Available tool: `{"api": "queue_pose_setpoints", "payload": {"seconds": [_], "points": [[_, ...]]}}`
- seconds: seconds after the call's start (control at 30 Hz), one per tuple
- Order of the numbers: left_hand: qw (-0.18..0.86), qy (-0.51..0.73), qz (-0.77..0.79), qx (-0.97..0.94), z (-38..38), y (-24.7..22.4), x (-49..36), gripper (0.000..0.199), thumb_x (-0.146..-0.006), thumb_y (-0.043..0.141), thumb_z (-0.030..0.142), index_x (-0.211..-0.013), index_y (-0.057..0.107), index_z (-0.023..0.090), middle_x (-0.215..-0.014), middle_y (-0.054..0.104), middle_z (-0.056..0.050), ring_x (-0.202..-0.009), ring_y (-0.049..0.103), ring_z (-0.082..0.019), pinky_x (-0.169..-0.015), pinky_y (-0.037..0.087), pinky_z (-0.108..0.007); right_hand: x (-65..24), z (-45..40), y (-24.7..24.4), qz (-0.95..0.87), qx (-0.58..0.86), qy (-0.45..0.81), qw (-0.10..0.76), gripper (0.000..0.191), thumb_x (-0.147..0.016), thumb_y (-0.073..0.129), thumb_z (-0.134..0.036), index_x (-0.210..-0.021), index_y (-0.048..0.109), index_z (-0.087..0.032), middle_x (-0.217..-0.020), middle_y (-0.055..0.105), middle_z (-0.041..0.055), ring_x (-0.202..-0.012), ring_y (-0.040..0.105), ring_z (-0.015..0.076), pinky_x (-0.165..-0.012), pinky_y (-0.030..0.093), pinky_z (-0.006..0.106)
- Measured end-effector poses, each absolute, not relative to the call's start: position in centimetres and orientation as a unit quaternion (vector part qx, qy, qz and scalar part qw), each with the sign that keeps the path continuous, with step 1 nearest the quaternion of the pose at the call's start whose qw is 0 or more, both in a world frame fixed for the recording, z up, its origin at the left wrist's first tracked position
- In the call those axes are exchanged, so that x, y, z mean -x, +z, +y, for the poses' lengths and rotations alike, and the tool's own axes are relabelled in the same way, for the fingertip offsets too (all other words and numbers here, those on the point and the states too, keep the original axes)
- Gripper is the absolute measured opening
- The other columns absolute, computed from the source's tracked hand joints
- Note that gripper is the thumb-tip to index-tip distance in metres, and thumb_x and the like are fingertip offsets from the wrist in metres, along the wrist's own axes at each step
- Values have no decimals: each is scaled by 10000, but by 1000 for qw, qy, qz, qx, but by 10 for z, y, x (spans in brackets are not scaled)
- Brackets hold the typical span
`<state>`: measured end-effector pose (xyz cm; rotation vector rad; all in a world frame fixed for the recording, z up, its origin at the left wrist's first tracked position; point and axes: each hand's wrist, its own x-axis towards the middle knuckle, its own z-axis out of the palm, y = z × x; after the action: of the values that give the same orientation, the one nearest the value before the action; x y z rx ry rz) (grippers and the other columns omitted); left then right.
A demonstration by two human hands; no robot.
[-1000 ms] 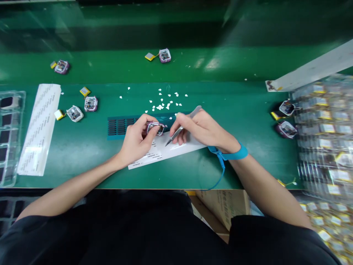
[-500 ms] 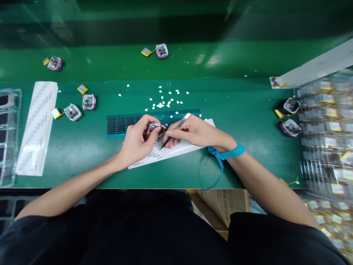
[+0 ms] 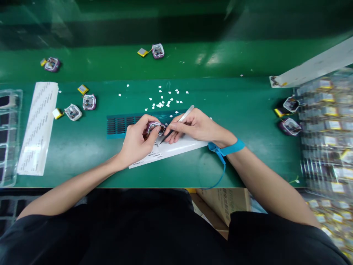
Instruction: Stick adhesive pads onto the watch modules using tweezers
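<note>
My left hand is closed around a small purple electronic housing, its open side with a white rim and inner parts facing up. Pinched in my right hand is a pair of tweezers. Their dark tips point down and left, just below the housing, over a small dark piece on a white label sheet. Both hands hover over this sheet, which carries printed marks. A blue wrist strap circles my right wrist. Behind my hands lies a teal strip with rows of dark pieces.
Small white stickers are scattered behind the strip. Housings with yellow-edged batteries lie at the back and left. Another printed sheet and a clear tray are at left. Stacked clear trays stand at right.
My right hand has lifted slightly, and the tweezer tips have moved up a little. A small dark piece now shows by the tips. My left hand stays in place with the housing.
</note>
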<state>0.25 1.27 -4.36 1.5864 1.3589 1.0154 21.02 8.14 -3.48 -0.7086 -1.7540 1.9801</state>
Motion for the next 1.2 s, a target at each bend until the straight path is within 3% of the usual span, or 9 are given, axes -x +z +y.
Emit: {"api": "queue_pose_setpoints", "payload": {"seconds": [0.1, 0.2, 0.33, 0.57, 0.8, 1.2], "points": [[416, 414, 537, -607, 12, -42, -3, 121, -915, 634, 226, -1025, 651, 179, -741, 660, 7, -549, 521, -88, -476, 382, -213, -210, 81, -31, -625, 254, 702, 228, 327, -935, 743, -457, -847, 796, -147, -800, 798, 64, -690, 779, 156, -637, 651, 191], [480, 426, 514, -569, 12, -37, -1, 189, -932, 597, 225, -1098, 674, 176, -616, 599, 45, -438, 509, -78, -420, 394, -213, -208, 76, -23, -610, 285, 671, 312, 336, -945, 729, -488, -873, 788, -165, -796, 797, 58, -691, 779, 164, -625, 660, 218], [574, 415, 464, -532, 13, -28, 2, 266, -856, 634, 180, -1117, 674, 150, -676, 678, 18, -457, 645, -116, -455, 537, -236, -202, 66, -16, -596, 349, 602, 401, 403, -935, 693, -599, -860, 781, -213, -814, 799, 48, -695, 781, 188, -600, 673, 263], [606, 423, 425, -522, 10, -20, 2, 364, -771, 673, 100, -1133, 666, 143, -737, 723, 14, -542, 738, -160, -571, 659, -282, -191, 51, -15, -598, 364, 582, 413, 388, -970, 664, -568, -818, 759, -223, -737, 771, 33, -611, 753, 175, -544, 653, 265], [609, 414, 442, -513, 9, -22, 1, 385, -751, 687, 104, -1133, 682, 149, -660, 720, 25, -512, 725, -169, -536, 648, -287, -189, 51, -16, -591, 384, 580, 408, 414, -945, 670, -611, -814, 744, -225, -731, 767, 29, -608, 748, 172, -537, 643, 264], [606, 411, 449, -512, 8, -21, 2, 356, -779, 690, 106, -1132, 680, 153, -709, 733, 10, -524, 737, -179, -553, 663, -310, -188, 50, -19, -581, 389, 585, 411, 419, -956, 653, -607, -826, 731, -217, -743, 772, 28, -605, 743, 162, -540, 634, 253]]}}
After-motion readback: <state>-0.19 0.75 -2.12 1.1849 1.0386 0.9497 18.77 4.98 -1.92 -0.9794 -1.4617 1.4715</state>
